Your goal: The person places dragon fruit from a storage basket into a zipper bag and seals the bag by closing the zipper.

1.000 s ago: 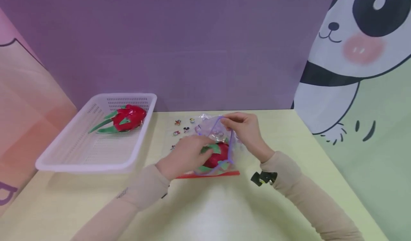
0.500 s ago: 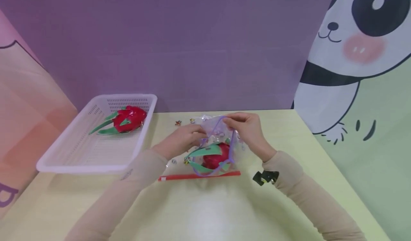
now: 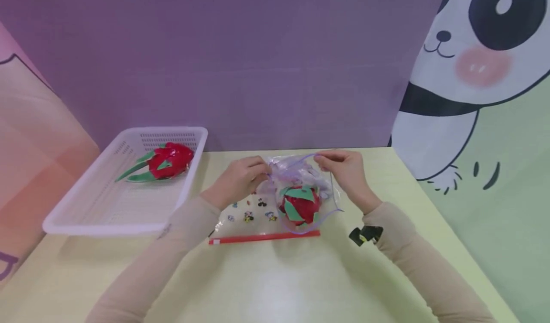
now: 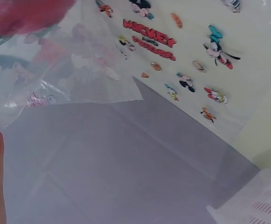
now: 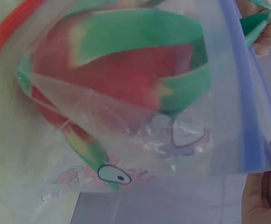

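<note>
In the head view, a red dragon fruit [image 3: 302, 204] with green scales sits inside a clear zip bag. The bag's purple seal strip [image 3: 333, 213] runs round its wide mouth. My left hand [image 3: 238, 182] pinches the mouth's left edge. At the upper edge, the thumb and fingers of my right hand [image 3: 345, 170] grip the purple strip. The right wrist view shows the dragon fruit [image 5: 121, 79] close up through the film, with the purple seal [image 5: 250, 107] beside it. Beneath lies a second clear bag with cartoon prints [image 3: 248, 216] and a red slider strip [image 3: 264, 238].
A white plastic basket [image 3: 124, 227] stands on the left with another dragon fruit [image 3: 172, 160] in it. All this rests on a pale table [image 3: 266, 285], backed by a purple wall [image 3: 258, 74]. A panda print [image 3: 442, 141] covers the right-hand wall.
My left hand has left the dragon fruit and taken the bag's left edge. The mouth has been drawn wider, and bag and fruit have shifted right along with my right hand.
</note>
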